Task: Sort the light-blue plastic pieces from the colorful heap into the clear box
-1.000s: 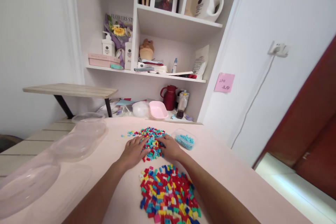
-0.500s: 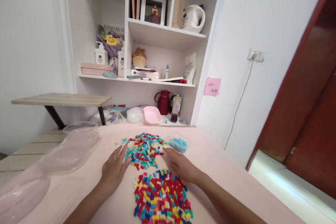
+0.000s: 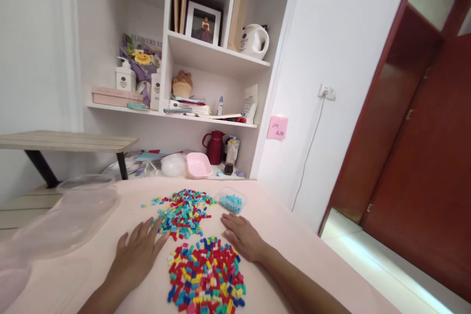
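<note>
Small coloured building bricks lie on the pale pink table (image 3: 279, 274) in two heaps. The far heap (image 3: 184, 213) is largely turquoise, red and green; the near heap (image 3: 208, 274) has many red, yellow and blue pieces. My left hand (image 3: 136, 252) is left of the heaps, fingers spread, fingertips at the far heap's left edge. Palm down, my right hand (image 3: 243, 235) rests to the right between the heaps, fingers stretched out and holding nothing. Just beyond it stands a clear plastic tub (image 3: 231, 201) with light-blue bricks in it.
Clear plastic containers (image 3: 66, 221) lie along the table's left side. Behind the table stand a pink basin (image 3: 198, 165), a dark red jug (image 3: 214, 147) and a bottle (image 3: 230, 158) beneath white shelves (image 3: 217, 61). A wooden stand (image 3: 69, 141) is at the left.
My left hand has spread its fingers and drawn back slightly from the far heap. My right hand has moved off that heap's right edge and lies flatter. The view has turned right.
</note>
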A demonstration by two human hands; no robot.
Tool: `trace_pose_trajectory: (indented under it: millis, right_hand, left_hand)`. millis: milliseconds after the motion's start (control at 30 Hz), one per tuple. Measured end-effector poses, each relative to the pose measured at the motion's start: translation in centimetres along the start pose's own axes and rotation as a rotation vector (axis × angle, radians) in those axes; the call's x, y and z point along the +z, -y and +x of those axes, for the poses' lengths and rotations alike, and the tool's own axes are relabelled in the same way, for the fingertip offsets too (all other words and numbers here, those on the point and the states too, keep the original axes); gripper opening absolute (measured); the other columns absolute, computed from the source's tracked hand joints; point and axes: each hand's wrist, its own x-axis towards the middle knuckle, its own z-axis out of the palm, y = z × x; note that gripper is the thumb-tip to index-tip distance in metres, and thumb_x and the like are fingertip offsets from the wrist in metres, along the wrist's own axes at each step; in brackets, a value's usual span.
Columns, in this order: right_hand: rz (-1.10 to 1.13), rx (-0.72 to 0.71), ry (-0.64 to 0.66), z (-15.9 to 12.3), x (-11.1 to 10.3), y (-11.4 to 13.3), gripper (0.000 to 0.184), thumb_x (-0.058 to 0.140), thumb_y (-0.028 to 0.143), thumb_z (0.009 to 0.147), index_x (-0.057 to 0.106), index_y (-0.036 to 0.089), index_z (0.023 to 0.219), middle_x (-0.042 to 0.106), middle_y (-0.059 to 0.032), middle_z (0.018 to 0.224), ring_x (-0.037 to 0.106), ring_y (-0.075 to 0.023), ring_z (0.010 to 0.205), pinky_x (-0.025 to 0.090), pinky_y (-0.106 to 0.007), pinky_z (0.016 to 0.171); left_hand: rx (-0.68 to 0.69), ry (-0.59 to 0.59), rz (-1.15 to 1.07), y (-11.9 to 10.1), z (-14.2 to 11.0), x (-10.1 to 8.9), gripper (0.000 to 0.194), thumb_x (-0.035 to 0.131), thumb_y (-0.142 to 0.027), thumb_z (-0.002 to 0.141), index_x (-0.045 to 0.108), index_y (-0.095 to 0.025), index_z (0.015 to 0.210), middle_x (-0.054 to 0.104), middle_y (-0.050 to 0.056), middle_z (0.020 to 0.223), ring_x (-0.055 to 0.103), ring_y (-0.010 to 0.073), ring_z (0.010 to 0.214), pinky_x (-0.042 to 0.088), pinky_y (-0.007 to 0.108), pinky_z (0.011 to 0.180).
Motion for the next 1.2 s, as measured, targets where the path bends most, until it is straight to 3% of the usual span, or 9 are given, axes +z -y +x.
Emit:
trace_pose_trajectory:
  millis: [233,433,700,800,933,1200]
  right_hand:
    - [-0.031,-0.031,0.020,1.4,-0.1,-0.8,0.053,0.025,0.048,0.097,0.033,0.025,0.144,0.036,-0.0052,0.148,0.025,-0.0239,0.139,0.018,-0.045,0.112]
    - [-0.037,-0.020,0.030,1.9,0.3,-1.3,0.053,0.025,0.050,0.096,0.032,0.029,0.144,0.035,-0.0037,0.148,0.024,-0.0219,0.139,0.017,-0.045,0.112]
    - [0.027,-0.001,-0.010,2.2,0.5,-1.4,0.049,0.030,0.046,0.096,0.043,0.027,0.138,0.041,-0.0042,0.145,0.030,-0.0226,0.136,0.021,-0.046,0.111]
    - [0.128,0.007,-0.033,2.6,0.1,-1.2,0.047,0.033,0.046,0.095,0.054,0.023,0.130,0.050,-0.0062,0.138,0.041,-0.0224,0.130,0.028,-0.042,0.109]
    - [0.239,-0.048,-0.035,2.9,0.1,0.2,0.049,0.030,0.049,0.095,0.063,0.020,0.120,0.058,-0.0072,0.129,0.050,-0.0213,0.121,0.035,-0.039,0.106]
    - [0.197,-0.317,0.137,1.7,-0.8,5.6,0.052,0.028,0.051,0.096,0.052,0.022,0.132,0.052,-0.0065,0.136,0.040,-0.0206,0.130,0.028,-0.037,0.111]
  left_hand:
    - [0.001,-0.044,-0.006,0.2,0.9,0.9,0.059,0.028,-0.050,0.089,0.031,-0.028,0.143,0.031,0.005,0.152,0.027,0.0287,0.139,0.017,0.053,0.109]
    - [0.013,-0.048,-0.034,-0.1,0.8,0.5,0.059,0.026,-0.050,0.090,0.034,-0.025,0.142,0.032,0.009,0.151,0.028,0.0305,0.138,0.017,0.055,0.108]
    - [0.026,-0.028,-0.031,0.2,1.2,0.5,0.060,0.022,-0.054,0.090,0.033,-0.027,0.142,0.031,0.007,0.152,0.026,0.0298,0.139,0.017,0.055,0.108]
    - [0.033,-0.028,-0.029,0.2,1.3,0.6,0.060,0.022,-0.054,0.090,0.031,-0.027,0.143,0.030,0.007,0.153,0.025,0.0295,0.139,0.017,0.054,0.109]
    - [0.039,-0.042,-0.026,0.4,1.3,0.9,0.060,0.022,-0.054,0.090,0.030,-0.027,0.144,0.030,0.007,0.153,0.025,0.0292,0.139,0.016,0.054,0.109]
    - [0.040,-0.088,-0.045,0.5,1.5,1.7,0.060,0.022,-0.057,0.090,0.035,-0.029,0.141,0.033,0.007,0.151,0.027,0.0294,0.138,0.015,0.054,0.109]
